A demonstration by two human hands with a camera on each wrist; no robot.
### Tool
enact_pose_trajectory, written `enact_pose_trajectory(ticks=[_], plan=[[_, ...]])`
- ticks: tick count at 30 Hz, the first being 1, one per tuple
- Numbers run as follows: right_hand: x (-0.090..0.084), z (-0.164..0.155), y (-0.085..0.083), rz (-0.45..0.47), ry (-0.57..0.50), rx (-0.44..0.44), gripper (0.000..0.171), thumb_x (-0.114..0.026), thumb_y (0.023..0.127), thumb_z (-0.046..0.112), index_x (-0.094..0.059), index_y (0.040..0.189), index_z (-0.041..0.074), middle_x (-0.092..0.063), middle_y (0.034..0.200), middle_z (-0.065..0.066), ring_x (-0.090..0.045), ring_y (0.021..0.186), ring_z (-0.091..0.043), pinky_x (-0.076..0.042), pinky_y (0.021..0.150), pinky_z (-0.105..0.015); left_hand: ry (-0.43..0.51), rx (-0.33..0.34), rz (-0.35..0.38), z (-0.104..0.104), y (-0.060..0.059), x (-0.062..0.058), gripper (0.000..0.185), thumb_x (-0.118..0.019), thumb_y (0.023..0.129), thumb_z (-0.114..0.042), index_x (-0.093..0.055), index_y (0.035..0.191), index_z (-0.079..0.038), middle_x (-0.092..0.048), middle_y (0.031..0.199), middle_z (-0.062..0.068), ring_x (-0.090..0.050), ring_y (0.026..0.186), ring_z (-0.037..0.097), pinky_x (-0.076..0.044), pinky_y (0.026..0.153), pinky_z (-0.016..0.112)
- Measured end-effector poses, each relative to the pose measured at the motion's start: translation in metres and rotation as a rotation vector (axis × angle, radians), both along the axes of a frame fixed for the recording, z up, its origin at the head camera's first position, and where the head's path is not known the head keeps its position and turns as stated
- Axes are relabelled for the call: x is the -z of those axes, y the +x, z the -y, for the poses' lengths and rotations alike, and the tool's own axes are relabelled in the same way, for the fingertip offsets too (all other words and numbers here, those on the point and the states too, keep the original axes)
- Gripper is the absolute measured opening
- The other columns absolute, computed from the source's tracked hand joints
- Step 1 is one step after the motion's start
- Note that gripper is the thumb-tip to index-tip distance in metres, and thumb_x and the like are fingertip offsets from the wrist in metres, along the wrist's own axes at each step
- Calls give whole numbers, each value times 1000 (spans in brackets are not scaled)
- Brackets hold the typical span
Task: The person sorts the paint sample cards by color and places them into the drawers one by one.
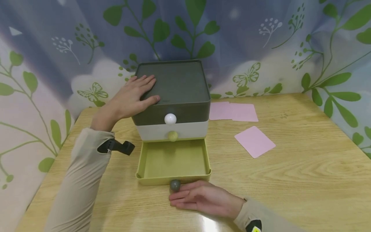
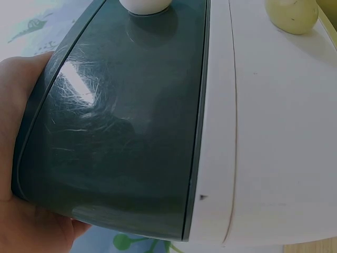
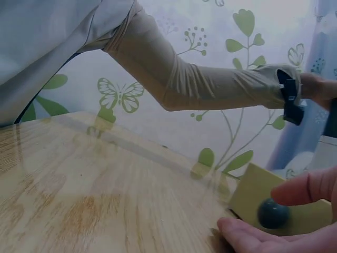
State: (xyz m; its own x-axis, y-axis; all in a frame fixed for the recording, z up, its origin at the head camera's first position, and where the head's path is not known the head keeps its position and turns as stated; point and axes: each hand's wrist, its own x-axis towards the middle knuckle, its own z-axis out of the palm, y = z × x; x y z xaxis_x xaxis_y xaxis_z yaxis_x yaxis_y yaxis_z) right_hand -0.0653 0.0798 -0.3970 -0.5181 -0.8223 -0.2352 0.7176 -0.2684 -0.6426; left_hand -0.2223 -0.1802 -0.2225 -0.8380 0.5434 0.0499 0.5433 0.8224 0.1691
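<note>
A small three-drawer box (image 1: 176, 83) stands on the wooden table (image 1: 290, 180). Its top drawer (image 2: 121, 132) is dark green with a white knob (image 1: 170, 119). The middle drawer (image 2: 274, 132) is white with a yellow-green knob (image 1: 172, 135). The yellow-green bottom drawer (image 1: 203, 161) is pulled out and looks empty. My left hand (image 1: 131, 96) rests flat on the box's top, its thumb on the front edge. My right hand (image 1: 200, 196) lies on the table in front of the open drawer. Its relaxed fingers (image 3: 305, 190) flank the dark grey knob (image 1: 175, 185) without clearly pinching it.
Three pink cards lie right of the box: one (image 1: 254, 141) nearer, two (image 1: 233, 111) side by side further back. A leaf-and-butterfly curtain (image 1: 261, 48) closes off the table's back and sides. A strap with a camera is on each wrist.
</note>
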Motion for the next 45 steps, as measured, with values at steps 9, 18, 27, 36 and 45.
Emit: enact_pose_trajectory(ticks=[9, 18, 27, 36, 45], plan=[[-21, -80, -22, -418, 110, -82, 46, -44, 99, 0, -30, 134, -27, -53, 131, -31, -56, 120, -33, -41, 104, -40, -1, -7, -4, 3, 3, -1, 72, -39, 101, -45, -20, 152, 2, -16, 159, 19, -10, 146, 37, -2, 118, 47], [-50, -156, -74, -881, 910, 162, 50, -56, 96, 10, -40, 133, -20, -54, 125, -34, -61, 110, -31, -53, 89, -37, 21, -15, -12, 4, 1, -1, 71, -41, 100, -44, -23, 151, 3, -19, 158, 20, -12, 146, 37, -3, 118, 46], [-36, -183, -107, -1003, 1586, 184, 77, -69, 86, 32, -37, 127, -24, -47, 121, -44, -47, 109, -56, -44, 88, -59, 43, -2, -19, 1, -4, 2, 70, -42, 100, -43, -25, 150, 3, -21, 157, 18, -14, 146, 35, -4, 118, 46], [-27, -182, -108, -973, 1723, 180, 95, -79, 76, 42, -34, 130, -21, -36, 122, -46, -38, 109, -59, -45, 80, -63, 60, 5, -18, -5, -9, 3, 71, -41, 100, -44, -25, 150, 3, -21, 158, 18, -13, 146, 36, -3, 119, 43], [-31, -189, -103, -918, 1708, 147, 95, -83, 69, 50, -44, 123, -17, -45, 106, -33, -44, 94, -42, -45, 70, -48, 64, 1, -16, -7, -11, 4, 71, -42, 100, -44, -25, 151, 3, -21, 157, 19, -13, 146, 36, -3, 119, 44]])
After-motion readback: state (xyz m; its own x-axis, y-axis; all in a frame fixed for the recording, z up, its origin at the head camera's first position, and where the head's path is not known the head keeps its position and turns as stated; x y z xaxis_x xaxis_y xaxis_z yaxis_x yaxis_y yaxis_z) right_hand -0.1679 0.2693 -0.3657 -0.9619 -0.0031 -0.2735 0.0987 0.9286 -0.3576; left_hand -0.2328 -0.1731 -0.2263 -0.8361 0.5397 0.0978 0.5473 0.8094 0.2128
